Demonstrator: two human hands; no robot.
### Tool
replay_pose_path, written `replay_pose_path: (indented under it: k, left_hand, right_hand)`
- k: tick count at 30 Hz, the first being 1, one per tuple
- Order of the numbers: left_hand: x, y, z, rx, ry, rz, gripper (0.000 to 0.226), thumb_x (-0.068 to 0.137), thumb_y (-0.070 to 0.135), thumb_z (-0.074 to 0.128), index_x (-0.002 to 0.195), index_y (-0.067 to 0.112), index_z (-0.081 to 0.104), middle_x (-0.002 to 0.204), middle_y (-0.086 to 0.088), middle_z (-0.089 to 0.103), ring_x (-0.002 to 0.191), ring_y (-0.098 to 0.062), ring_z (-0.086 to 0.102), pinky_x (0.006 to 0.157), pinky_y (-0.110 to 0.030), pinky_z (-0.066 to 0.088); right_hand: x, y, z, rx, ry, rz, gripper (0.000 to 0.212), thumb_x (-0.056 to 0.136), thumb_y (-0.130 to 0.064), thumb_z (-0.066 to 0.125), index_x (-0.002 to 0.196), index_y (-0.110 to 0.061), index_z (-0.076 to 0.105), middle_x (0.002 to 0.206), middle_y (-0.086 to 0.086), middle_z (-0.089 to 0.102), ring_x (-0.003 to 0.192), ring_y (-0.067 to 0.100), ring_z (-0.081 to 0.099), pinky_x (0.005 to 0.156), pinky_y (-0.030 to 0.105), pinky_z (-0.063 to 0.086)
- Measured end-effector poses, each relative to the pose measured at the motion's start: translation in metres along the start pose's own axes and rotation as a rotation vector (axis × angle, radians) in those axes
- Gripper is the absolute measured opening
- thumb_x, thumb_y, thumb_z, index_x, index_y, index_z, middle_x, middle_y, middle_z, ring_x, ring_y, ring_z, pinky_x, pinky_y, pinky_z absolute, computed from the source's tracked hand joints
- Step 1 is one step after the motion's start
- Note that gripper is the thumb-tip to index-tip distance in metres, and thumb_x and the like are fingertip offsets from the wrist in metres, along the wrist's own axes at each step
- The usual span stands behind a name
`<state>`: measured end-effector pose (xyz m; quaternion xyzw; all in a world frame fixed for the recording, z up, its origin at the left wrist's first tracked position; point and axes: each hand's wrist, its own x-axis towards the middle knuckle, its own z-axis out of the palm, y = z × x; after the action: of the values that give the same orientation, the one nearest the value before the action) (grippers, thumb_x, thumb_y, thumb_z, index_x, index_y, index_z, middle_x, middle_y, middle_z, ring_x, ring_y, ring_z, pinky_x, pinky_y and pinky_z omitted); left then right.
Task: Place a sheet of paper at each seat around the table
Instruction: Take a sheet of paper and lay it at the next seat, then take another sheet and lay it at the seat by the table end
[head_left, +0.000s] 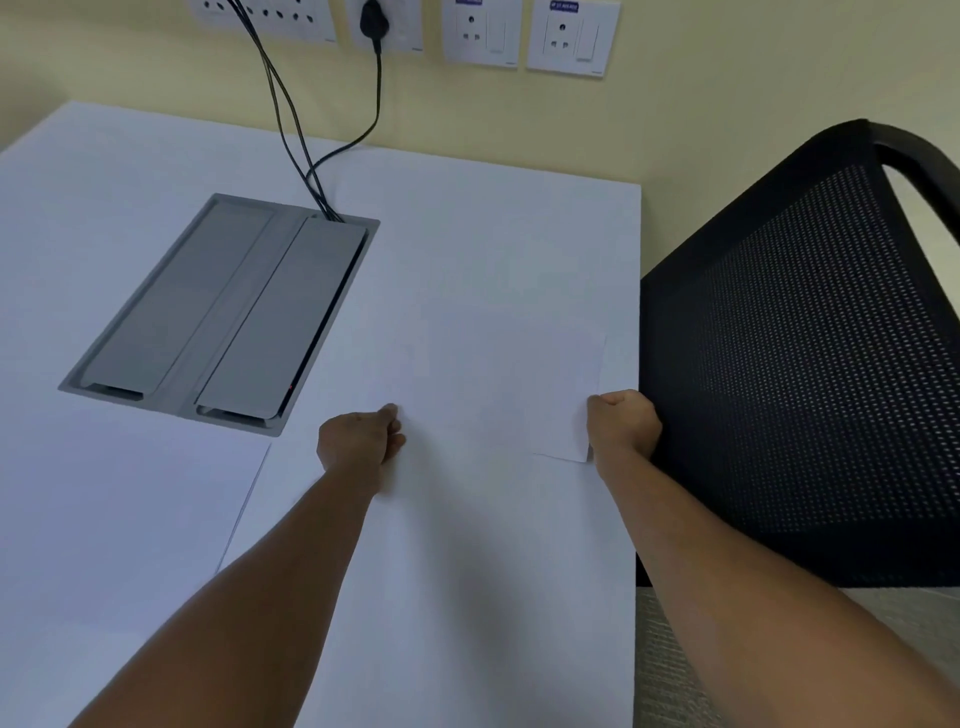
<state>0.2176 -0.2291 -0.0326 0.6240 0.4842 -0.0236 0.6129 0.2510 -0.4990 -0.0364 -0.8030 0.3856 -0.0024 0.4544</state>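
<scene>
A white sheet of paper (498, 384) lies flat on the white table (104, 260), close to the table's right edge and in front of a black mesh chair (795, 364). My left hand (361, 441) pinches the sheet's near left corner. My right hand (623, 423) grips its near right corner by the table's edge. The paper is hard to tell from the tabletop; only its right edge and near right corner show clearly. Another sheet (415, 597) lies under my forearms, its left edge visible.
A grey cable box (218, 312) with two lids is set into the table to the left. Black cables (291, 119) run from it up to the wall sockets (478, 31). Grey carpet (670, 665) shows at the lower right.
</scene>
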Motion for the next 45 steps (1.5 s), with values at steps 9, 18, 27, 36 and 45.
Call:
replay_pose_path:
  k: [9, 18, 27, 36, 45]
  left_hand:
    - [-0.006, -0.008, -0.060, -0.035, 0.036, 0.051, 0.028, 0.080, 0.023, 0.079, 0.056, 0.012, 0.070, 0.058, -0.001, 0.073, 0.060, -0.023, 0.070, 0.088, -0.042, 0.059]
    - [-0.016, -0.012, -0.147, 0.065, 0.253, 0.182, 0.027, 0.086, 0.031, 0.070, 0.063, 0.017, 0.068, 0.068, 0.002, 0.073, 0.071, -0.025, 0.074, 0.083, -0.046, 0.060]
    - [-0.018, -0.029, -0.232, 0.134, 0.402, 0.219, 0.026, 0.091, 0.031, 0.064, 0.075, 0.012, 0.070, 0.075, 0.001, 0.072, 0.078, -0.022, 0.069, 0.068, -0.028, 0.044]
    - [-0.009, -0.056, -0.292, 0.401, 0.379, 0.400, 0.025, 0.094, 0.029, 0.060, 0.109, 0.011, 0.069, 0.107, -0.006, 0.072, 0.103, -0.026, 0.065, 0.084, -0.030, 0.046]
    - [0.006, -0.080, -0.307, 0.788, 0.124, 0.364, 0.076, 0.096, 0.041, 0.056, 0.155, 0.013, 0.018, 0.165, -0.010, 0.013, 0.152, -0.030, 0.007, 0.118, -0.045, 0.021]
  right_hand:
    - [-0.041, 0.000, -0.001, -0.031, 0.001, -0.188, 0.007, 0.087, -0.019, 0.060, 0.087, -0.013, 0.065, 0.082, -0.001, 0.067, 0.071, 0.021, 0.063, 0.058, 0.027, 0.050]
    - [-0.116, -0.017, 0.034, -0.179, -0.171, -0.612, 0.006, 0.088, -0.019, 0.062, 0.088, -0.014, 0.066, 0.084, 0.001, 0.066, 0.074, 0.016, 0.060, 0.061, 0.025, 0.040]
    - [-0.206, -0.028, 0.096, -0.238, -0.354, -0.841, 0.009, 0.088, -0.018, 0.063, 0.093, -0.013, 0.069, 0.091, 0.003, 0.069, 0.084, 0.020, 0.064, 0.068, 0.028, 0.045]
    - [-0.274, -0.033, 0.155, -0.491, -0.586, -1.001, 0.035, 0.092, -0.027, 0.060, 0.124, -0.014, 0.060, 0.120, 0.010, 0.063, 0.112, 0.029, 0.057, 0.087, 0.039, 0.050]
    - [-0.309, -0.033, 0.199, -0.777, -0.555, -1.037, 0.054, 0.094, -0.037, 0.052, 0.141, -0.013, 0.042, 0.140, 0.012, 0.045, 0.125, 0.032, 0.044, 0.093, 0.043, 0.043]
